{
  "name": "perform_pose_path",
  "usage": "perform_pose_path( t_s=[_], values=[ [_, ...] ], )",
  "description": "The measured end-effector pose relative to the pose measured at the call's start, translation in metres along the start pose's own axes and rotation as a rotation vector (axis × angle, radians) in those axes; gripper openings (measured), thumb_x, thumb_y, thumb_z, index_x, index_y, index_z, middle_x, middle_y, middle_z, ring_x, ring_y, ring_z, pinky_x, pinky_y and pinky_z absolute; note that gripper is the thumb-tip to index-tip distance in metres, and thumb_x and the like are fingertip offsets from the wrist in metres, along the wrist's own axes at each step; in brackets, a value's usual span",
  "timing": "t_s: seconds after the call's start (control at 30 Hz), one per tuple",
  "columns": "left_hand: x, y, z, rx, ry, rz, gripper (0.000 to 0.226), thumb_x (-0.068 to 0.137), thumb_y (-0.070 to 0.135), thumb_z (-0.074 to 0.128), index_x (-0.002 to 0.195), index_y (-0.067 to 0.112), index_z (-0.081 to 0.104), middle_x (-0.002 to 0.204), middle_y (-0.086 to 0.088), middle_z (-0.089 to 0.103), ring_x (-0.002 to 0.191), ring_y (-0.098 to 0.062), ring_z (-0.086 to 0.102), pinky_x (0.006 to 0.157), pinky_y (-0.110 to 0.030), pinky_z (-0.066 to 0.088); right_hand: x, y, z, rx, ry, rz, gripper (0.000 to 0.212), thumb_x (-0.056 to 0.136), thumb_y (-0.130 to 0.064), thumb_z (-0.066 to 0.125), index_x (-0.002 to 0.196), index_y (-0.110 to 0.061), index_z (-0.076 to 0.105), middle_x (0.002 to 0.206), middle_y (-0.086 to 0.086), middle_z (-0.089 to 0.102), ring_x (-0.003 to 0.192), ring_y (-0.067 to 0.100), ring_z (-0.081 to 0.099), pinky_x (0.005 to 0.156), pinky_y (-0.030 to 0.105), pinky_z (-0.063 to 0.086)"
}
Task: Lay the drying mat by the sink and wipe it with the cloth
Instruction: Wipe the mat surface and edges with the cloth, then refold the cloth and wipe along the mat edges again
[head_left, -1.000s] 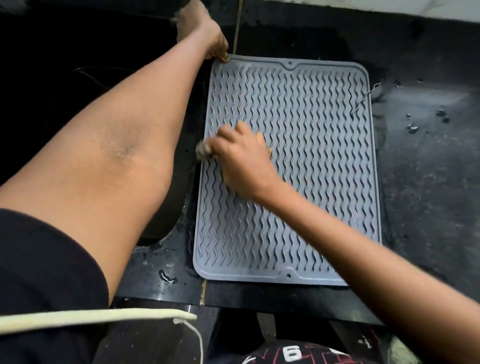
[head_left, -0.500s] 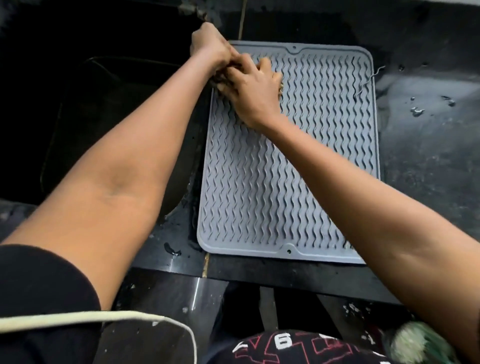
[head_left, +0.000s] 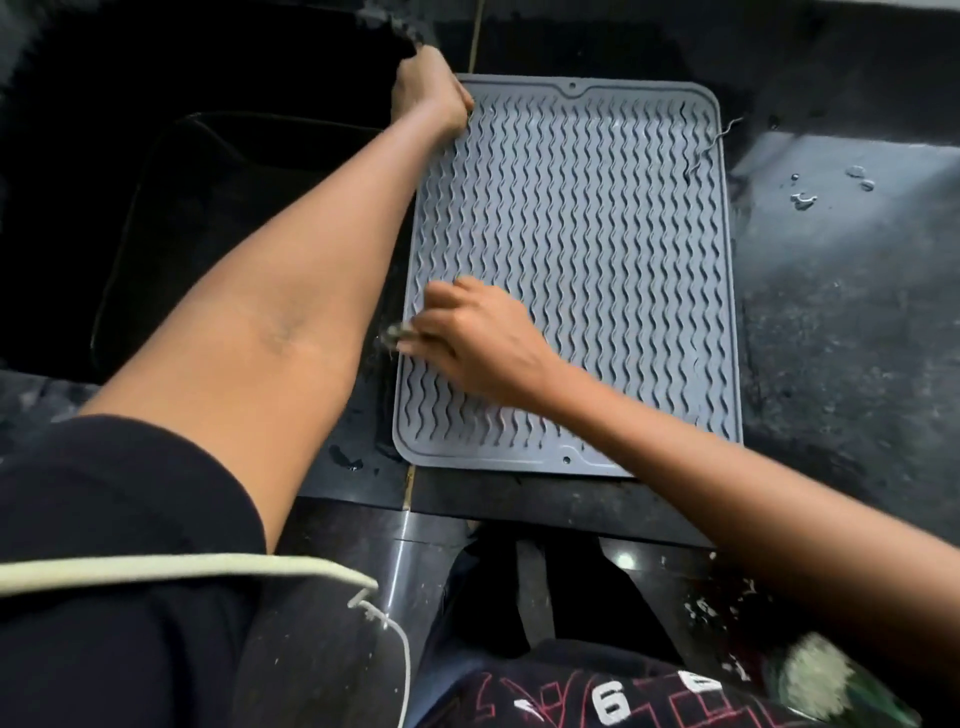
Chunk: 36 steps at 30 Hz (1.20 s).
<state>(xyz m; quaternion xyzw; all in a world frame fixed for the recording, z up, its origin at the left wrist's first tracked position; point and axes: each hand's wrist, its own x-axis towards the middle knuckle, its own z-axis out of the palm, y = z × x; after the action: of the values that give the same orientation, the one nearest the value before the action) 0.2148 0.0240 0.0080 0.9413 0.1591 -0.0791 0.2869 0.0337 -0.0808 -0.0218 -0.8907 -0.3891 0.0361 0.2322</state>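
Note:
A grey ribbed drying mat lies flat on the dark counter just right of the sink. My left hand grips the mat's far left corner and pins it down. My right hand is closed on a small greyish cloth and presses it on the mat near its left edge, about halfway down. Only a bit of the cloth shows past my fingers; the rest is hidden under the hand.
The black sink basin fills the left. The wet dark counter extends right of the mat with water drops. A thin wavy strand lies at the mat's far right edge. The counter's front edge runs below the mat.
My right hand has dragged the cloth from the far left corner back toward me along the mat's left side. My left hand stays on the far corner.

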Motion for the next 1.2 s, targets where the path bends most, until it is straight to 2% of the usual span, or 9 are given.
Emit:
perform_pose_path(
  t_s=[0.1, 0.23, 0.33, 0.57, 0.73, 0.83, 0.9, 1.1, 1.2],
  values=[
    [-0.011, -0.01, 0.004, -0.003, -0.025, 0.052, 0.018, 0.089, 0.011, 0.063, 0.104, 0.017, 0.072, 0.115, -0.001, 0.069, 0.111, -0.013, 0.063, 0.095, -0.02, 0.049, 0.028, 0.028, -0.011, -0.051, 0.204, 0.173, 0.035, 0.093, -0.04, 0.049, 0.108, -0.013, 0.065, 0.105, 0.008, 0.062, 0.092, 0.025, 0.054, 0.075, 0.041, 0.046],
    [-0.027, -0.029, 0.009, 0.097, -0.181, 0.203, 0.046, 0.092, 0.016, 0.06, 0.137, 0.01, 0.052, 0.15, -0.006, 0.044, 0.139, -0.014, 0.039, 0.112, -0.018, 0.026, 0.049, 0.045, 0.003, -0.268, 0.138, 0.387, 0.036, 0.096, -0.038, 0.04, 0.121, -0.016, 0.054, 0.124, 0.005, 0.055, 0.115, 0.028, 0.045, 0.084, 0.041, 0.037],
    [-0.032, -0.037, 0.023, 0.128, -0.196, 0.267, 0.06, 0.097, 0.016, 0.051, 0.151, 0.01, 0.026, 0.162, -0.004, 0.011, 0.15, -0.018, 0.011, 0.121, -0.024, 0.008, 0.021, 0.022, 0.014, -0.211, 0.178, 0.279, 0.026, 0.091, -0.027, 0.05, 0.109, -0.012, 0.061, 0.114, 0.007, 0.061, 0.105, 0.028, 0.05, 0.078, 0.041, 0.039],
    [-0.035, -0.037, 0.034, 0.163, -0.192, 0.262, 0.06, 0.103, 0.017, 0.04, 0.154, 0.01, 0.011, 0.163, -0.005, -0.002, 0.151, -0.023, 0.0, 0.121, -0.034, 0.002, -0.08, -0.061, 0.024, -0.057, -0.018, -0.026, 0.008, 0.076, -0.017, 0.067, 0.081, -0.011, 0.07, 0.084, 0.003, 0.066, 0.079, 0.028, 0.057, 0.058, 0.036, 0.039],
    [-0.044, -0.038, 0.039, 0.282, -0.169, 0.291, 0.055, 0.105, 0.017, 0.028, 0.154, 0.007, 0.004, 0.163, -0.01, -0.003, 0.151, -0.025, -0.003, 0.123, -0.042, 0.0, -0.071, -0.048, -0.001, 0.004, -0.074, -0.041, 0.026, 0.087, -0.032, 0.058, 0.092, -0.01, 0.07, 0.09, 0.007, 0.065, 0.081, 0.027, 0.057, 0.063, 0.037, 0.046],
    [-0.048, -0.044, 0.046, 0.355, -0.137, 0.295, 0.053, 0.106, 0.018, 0.023, 0.154, 0.009, 0.003, 0.163, -0.009, -0.003, 0.151, -0.026, -0.004, 0.122, -0.044, 0.001, -0.052, -0.018, -0.015, -0.102, 0.108, 0.202, 0.028, 0.091, -0.03, 0.054, 0.11, -0.013, 0.066, 0.107, 0.007, 0.063, 0.095, 0.027, 0.054, 0.075, 0.04, 0.046],
    [-0.048, -0.045, 0.05, 0.381, -0.134, 0.296, 0.054, 0.106, 0.017, 0.023, 0.154, 0.009, 0.001, 0.163, -0.009, -0.004, 0.151, -0.026, -0.004, 0.122, -0.045, 0.002, -0.057, -0.006, -0.01, -0.142, 0.064, 0.321, 0.033, 0.093, -0.027, 0.05, 0.124, -0.017, 0.058, 0.122, 0.003, 0.056, 0.105, 0.028, 0.049, 0.083, 0.042, 0.045],
    [-0.048, -0.044, 0.051, 0.401, -0.134, 0.304, 0.055, 0.105, 0.015, 0.023, 0.154, 0.01, -0.001, 0.163, -0.008, -0.006, 0.15, -0.026, -0.005, 0.122, -0.044, 0.001, -0.124, -0.05, 0.006, -0.065, -0.022, 0.084, 0.025, 0.077, -0.007, 0.063, 0.1, -0.015, 0.07, 0.106, 0.005, 0.063, 0.087, 0.029, 0.055, 0.064, 0.04, 0.047],
    [-0.051, -0.038, 0.045, 0.374, -0.178, 0.274, 0.055, 0.105, 0.017, 0.023, 0.154, 0.011, 0.0, 0.163, -0.008, -0.006, 0.15, -0.026, -0.006, 0.122, -0.044, 0.0, -0.122, -0.048, -0.004, 0.047, -0.138, 0.101, 0.026, 0.084, -0.012, 0.061, 0.109, -0.013, 0.067, 0.11, 0.005, 0.06, 0.098, 0.029, 0.053, 0.077, 0.043, 0.047]
  ],
)
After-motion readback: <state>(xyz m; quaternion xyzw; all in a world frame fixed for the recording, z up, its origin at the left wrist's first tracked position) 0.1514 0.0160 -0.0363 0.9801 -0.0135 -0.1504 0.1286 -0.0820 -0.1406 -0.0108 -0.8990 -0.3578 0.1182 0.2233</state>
